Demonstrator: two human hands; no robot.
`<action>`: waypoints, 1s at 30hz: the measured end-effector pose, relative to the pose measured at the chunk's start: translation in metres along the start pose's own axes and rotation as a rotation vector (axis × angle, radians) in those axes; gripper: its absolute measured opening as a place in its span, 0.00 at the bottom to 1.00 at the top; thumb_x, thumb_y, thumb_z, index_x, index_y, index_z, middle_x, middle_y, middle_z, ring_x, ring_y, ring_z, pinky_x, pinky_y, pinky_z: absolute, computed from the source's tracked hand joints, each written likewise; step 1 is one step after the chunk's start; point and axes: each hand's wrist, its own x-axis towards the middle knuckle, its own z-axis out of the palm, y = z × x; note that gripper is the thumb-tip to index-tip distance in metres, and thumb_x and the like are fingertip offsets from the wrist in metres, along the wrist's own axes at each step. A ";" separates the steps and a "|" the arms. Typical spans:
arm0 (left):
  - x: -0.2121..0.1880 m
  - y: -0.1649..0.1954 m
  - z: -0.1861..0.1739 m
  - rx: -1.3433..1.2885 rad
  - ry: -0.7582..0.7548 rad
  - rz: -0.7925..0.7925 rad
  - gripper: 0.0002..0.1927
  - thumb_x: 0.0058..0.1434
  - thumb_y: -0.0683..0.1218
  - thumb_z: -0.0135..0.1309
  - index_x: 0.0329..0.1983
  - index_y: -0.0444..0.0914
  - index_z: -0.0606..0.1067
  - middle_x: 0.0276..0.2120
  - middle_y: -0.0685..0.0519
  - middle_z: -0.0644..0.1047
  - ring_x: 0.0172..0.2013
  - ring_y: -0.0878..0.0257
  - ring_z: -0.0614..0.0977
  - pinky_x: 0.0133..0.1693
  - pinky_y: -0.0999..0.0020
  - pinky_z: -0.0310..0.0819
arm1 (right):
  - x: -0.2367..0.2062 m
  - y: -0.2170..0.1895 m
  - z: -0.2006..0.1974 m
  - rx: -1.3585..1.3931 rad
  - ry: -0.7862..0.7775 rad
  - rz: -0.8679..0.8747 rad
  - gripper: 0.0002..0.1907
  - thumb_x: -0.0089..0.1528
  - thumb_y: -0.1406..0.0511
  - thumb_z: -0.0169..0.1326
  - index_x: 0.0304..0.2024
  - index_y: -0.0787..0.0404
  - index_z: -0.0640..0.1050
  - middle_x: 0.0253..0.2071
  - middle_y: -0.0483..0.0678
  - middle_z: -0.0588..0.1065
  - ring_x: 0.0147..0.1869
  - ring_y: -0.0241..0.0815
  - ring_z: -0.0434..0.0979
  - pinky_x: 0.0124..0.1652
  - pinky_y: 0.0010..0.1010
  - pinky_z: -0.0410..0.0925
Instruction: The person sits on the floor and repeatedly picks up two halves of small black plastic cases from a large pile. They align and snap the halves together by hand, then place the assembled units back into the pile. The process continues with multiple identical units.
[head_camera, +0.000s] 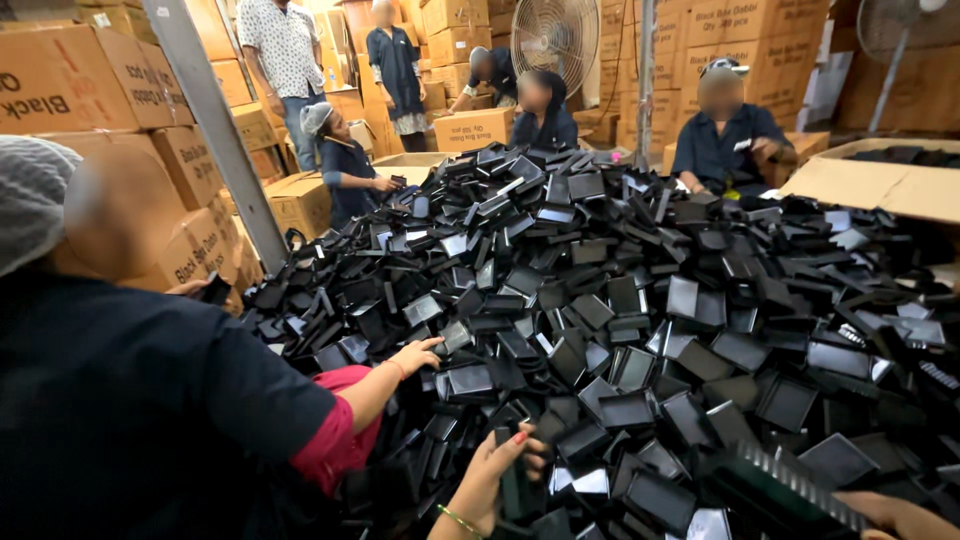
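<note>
Left hand (490, 478): low centre of view, a thin bangle at the wrist, red-painted nails. Grip narrow, fingers wrapped round one black tray (511, 482) held upright on edge, just above the heap.

Right hand (900, 515): bottom right corner, mostly cut off by the frame edge. It touches the near end of a stack of trays (785, 488), nested together with their ribbed edges showing, lying aslant on the heap. Cannot tell how the grip stands.

Heap of trays (640, 300): shallow black rectangular trays, loose and jumbled, filling the middle of the view from the hands to the far workers.

Co-worker's hand (415, 355): on the left, from a pink sleeve under a dark top, resting on the heap's near edge; the same person wears a hairnet.

Cardboard boxes (80, 80): brown, stacked along the left and back walls; an open box (880, 180) stands at right.

Fan (555, 35): round, wire-guarded, at the back.

Other workers: seated and standing around the heap's far side.
</note>
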 end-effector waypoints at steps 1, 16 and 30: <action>-0.010 0.001 0.007 -0.044 -0.061 0.004 0.23 0.62 0.51 0.59 0.56 0.34 0.72 0.41 0.48 0.80 0.39 0.62 0.82 0.41 0.66 0.77 | -0.002 -0.004 0.000 -0.004 -0.007 -0.040 0.34 0.61 0.47 0.55 0.65 0.56 0.74 0.64 0.46 0.71 0.67 0.43 0.68 0.65 0.38 0.64; -0.066 -0.095 0.117 -0.269 -0.211 0.248 0.41 0.55 0.58 0.67 0.63 0.33 0.64 0.51 0.40 0.79 0.51 0.48 0.83 0.55 0.52 0.78 | 0.013 -0.153 0.125 0.647 -0.086 -0.283 0.31 0.61 0.56 0.59 0.64 0.63 0.77 0.67 0.52 0.70 0.72 0.46 0.67 0.68 0.38 0.61; -0.111 -0.081 0.152 -0.092 -0.158 0.300 0.45 0.48 0.52 0.75 0.64 0.31 0.67 0.51 0.47 0.79 0.53 0.60 0.82 0.58 0.64 0.75 | -0.042 -0.152 0.135 0.998 0.287 -0.390 0.35 0.54 0.58 0.69 0.56 0.64 0.67 0.62 0.62 0.69 0.63 0.59 0.75 0.63 0.53 0.67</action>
